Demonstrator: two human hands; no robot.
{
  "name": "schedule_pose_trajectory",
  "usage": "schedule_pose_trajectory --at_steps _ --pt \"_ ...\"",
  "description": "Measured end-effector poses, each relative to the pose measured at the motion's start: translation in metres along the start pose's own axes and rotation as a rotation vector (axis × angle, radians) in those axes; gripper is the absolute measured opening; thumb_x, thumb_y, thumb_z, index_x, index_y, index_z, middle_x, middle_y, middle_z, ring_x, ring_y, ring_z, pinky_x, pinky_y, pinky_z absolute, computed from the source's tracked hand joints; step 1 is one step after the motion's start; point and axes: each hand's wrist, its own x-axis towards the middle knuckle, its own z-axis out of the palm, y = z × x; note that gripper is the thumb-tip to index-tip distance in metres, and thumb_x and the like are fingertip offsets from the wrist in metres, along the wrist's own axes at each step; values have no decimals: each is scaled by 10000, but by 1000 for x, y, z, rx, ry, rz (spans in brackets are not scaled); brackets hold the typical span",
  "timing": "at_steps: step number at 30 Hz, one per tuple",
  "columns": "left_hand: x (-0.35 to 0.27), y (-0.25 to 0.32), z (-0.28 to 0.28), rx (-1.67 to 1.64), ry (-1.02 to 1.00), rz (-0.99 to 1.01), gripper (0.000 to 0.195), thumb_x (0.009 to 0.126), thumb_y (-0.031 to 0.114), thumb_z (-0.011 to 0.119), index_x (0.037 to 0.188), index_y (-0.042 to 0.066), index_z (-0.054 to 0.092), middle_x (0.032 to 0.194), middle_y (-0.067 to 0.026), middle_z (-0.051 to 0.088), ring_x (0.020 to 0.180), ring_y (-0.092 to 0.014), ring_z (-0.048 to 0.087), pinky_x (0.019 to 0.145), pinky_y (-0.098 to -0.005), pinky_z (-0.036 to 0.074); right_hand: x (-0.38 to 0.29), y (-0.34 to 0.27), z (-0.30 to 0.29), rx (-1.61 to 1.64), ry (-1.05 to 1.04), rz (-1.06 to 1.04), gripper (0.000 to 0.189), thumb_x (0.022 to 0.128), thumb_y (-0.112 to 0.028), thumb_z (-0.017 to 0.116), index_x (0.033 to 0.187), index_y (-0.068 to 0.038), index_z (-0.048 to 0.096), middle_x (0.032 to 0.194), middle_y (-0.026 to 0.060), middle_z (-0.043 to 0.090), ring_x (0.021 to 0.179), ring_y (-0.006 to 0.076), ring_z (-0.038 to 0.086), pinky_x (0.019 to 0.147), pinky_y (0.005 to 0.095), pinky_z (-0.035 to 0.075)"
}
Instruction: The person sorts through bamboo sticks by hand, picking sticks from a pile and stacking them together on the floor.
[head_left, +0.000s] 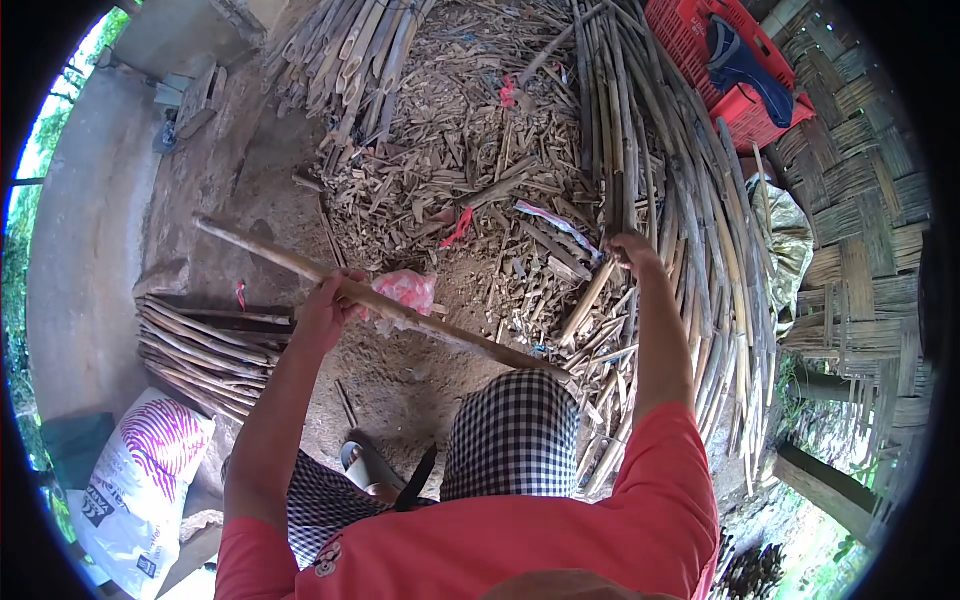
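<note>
My left hand (330, 311) is closed around a long wooden pole (442, 324), which slants across in front of my body. Its near end lies by my knee in checkered cloth (517, 427). Over to the right, my right hand (634, 251) has its fingers curled at the lower end of a dark bamboo pole (613, 199). A pale bamboo piece (586, 304) runs down from beneath those fingers. The fingers hide what is inside that hand. Just behind the wooden pole lies a crumpled pink plastic bag (409, 289).
Wood chips (465, 142) litter the ground ahead. Long bamboo poles (694, 225) line the right side, near red plastic crates (757, 124) and a woven bamboo wall (847, 172). At left are stacked sticks (202, 352) and a white printed sack (142, 480). Cut bamboo (360, 45) lies at the back.
</note>
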Motion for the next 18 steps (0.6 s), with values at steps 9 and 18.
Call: schedule_pose_trajectory --at_steps 9,18 --pt "20 -38 40 242 -77 -162 308 943 328 467 1039 48 553 951 -50 606 840 -125 599 728 -273 502 -180 79 17 -355 148 12 362 704 -201 697 998 -9 607 784 74 607 652 167 536 562 318 431" --pt "29 -60 57 223 -306 -139 236 894 312 570 964 86 563 845 -26 591 767 -121 590 640 -246 481 -159 77 -31 -599 401 -253 544 846 -307 603 1303 -61 440 1266 219 499 1174 323 493 982 415 393"
